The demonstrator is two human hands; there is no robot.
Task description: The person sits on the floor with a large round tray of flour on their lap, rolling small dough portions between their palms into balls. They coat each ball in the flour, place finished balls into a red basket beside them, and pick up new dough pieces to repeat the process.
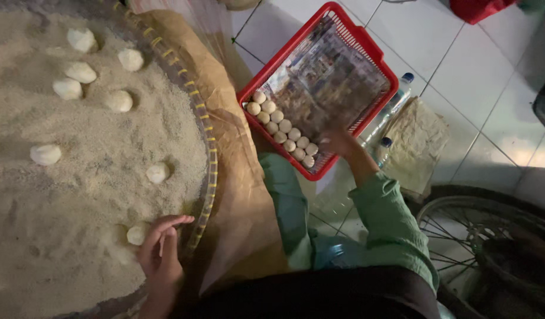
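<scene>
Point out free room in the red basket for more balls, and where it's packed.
The red basket is free across its paper-lined middle and upper part, bordered by the far rim. It is crowded along the near-left wall, where the white balls sit in two rows ending by the right hand.

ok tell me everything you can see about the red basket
The red basket is a rectangular plastic one with slotted walls, standing at an angle on the white tiled floor. Printed paper lines its bottom. Two rows of small pale dough balls sit along its near left side. The right hand reaches in by the last balls. Two capped bottles lie against its right side, and brown paper meets its left corner.
</scene>
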